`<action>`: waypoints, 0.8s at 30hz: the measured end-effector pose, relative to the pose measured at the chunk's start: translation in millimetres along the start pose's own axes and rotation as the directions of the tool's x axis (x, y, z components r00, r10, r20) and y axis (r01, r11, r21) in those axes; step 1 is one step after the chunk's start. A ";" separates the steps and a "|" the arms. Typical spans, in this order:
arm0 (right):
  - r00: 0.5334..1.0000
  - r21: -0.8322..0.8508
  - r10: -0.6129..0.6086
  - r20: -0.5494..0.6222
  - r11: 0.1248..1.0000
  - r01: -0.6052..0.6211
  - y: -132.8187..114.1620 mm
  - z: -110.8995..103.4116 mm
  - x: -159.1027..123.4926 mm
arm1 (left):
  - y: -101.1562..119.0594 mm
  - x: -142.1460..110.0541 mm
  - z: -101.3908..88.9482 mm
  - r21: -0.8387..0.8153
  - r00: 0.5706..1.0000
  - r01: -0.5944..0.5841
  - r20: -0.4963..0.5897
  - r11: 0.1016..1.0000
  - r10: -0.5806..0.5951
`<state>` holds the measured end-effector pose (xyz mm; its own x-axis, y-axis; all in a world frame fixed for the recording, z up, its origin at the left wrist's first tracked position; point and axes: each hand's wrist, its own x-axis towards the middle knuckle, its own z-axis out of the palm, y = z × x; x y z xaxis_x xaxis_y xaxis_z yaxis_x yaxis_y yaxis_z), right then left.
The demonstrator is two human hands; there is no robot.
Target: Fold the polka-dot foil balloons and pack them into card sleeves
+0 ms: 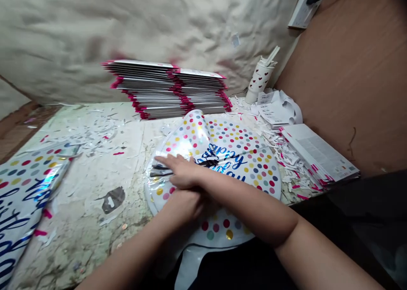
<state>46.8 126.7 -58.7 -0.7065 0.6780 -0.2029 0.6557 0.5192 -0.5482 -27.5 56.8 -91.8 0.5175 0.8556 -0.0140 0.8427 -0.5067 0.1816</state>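
A round foil balloon [263,167], white with coloured dots and blue lettering, lies flat and partly folded on the table in front of me. Its upper left part curls up into a raised fold. My right hand [182,170] crosses over the left and rests on the balloon's left side, fingers stretched out leftward along a crumpled silvery fold [160,170]. Just below the right wrist, my left hand [187,202] presses on the dotted foil; its fingers are hidden beneath the right forearm. The balloon's pale tail [188,266] hangs over the table's front edge.
More dotted foil [22,188] lies at the left edge. Two stacks of pink-edged flat packs [171,90] stand behind. At right are a white tumbler [260,79], a roll of labels [280,107] and a pile of printed packs [319,152]. Paper scraps [98,129] litter the table.
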 end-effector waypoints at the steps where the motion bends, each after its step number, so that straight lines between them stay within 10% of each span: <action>1: 0.999 0.012 -0.014 -0.052 1.000 0.015 4.3 -1.8 -1.2 | -10.8 -14.3 -7.5 -0.006 1.000 -0.020 -0.006 1.000 0.020; 6: 0.981 -0.094 -0.076 -0.180 0.994 0.060 12.9 4.8 -1.3 | -79.9 -45.8 -34.5 0.221 0.940 0.174 -0.329 0.960 -0.095; 10: 0.966 -0.159 -0.109 -0.235 0.985 0.072 13.1 10.8 0.8 | -107.2 -30.5 -48.1 0.402 0.964 0.061 -0.260 0.914 0.049; 15: 0.955 -0.205 -0.131 -0.264 0.976 0.078 5.1 14.3 6.9 | -92.1 -34.7 -62.8 0.429 0.958 0.038 -0.273 0.902 0.089; 20: 0.949 -0.134 -0.050 -0.310 0.991 0.009 9.5 11.9 24.0 | -66.5 -48.6 -33.1 0.330 0.907 -0.133 -0.339 0.935 0.249; 24: 0.910 0.037 0.026 -0.415 0.999 -0.012 33.7 -38.1 11.6 | -65.8 -45.6 -4.7 0.239 0.975 0.028 -0.221 0.971 0.026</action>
<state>70.8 171.9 -48.6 -0.5147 0.8462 0.1376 0.6539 0.4913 -0.5754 -107.2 51.6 -98.5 0.4936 0.8443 0.2087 0.8681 -0.4929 -0.0594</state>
